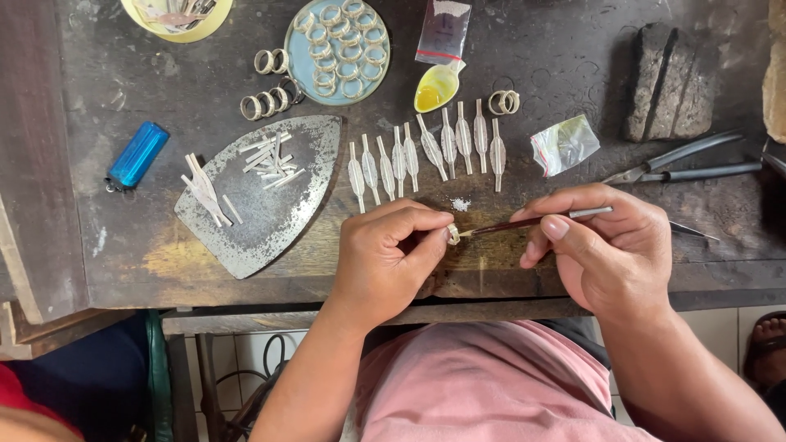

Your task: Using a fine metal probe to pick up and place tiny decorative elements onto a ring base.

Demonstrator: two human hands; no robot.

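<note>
Head view: brush (524, 223) lies level, tip pointing left at ring (453, 235).

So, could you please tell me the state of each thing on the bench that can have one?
Left hand: pinching a small ring.
Right hand: holding a thin brush, tip at the ring.
Pliers: lying flat, jaws shut.
Blue lighter: lying flat, unlit.
Round blue dish: full of rings.
Yellow spoon-shaped dish: holding yellow liquid.
Small plastic bag: sealed, holding pale powder.
</note>
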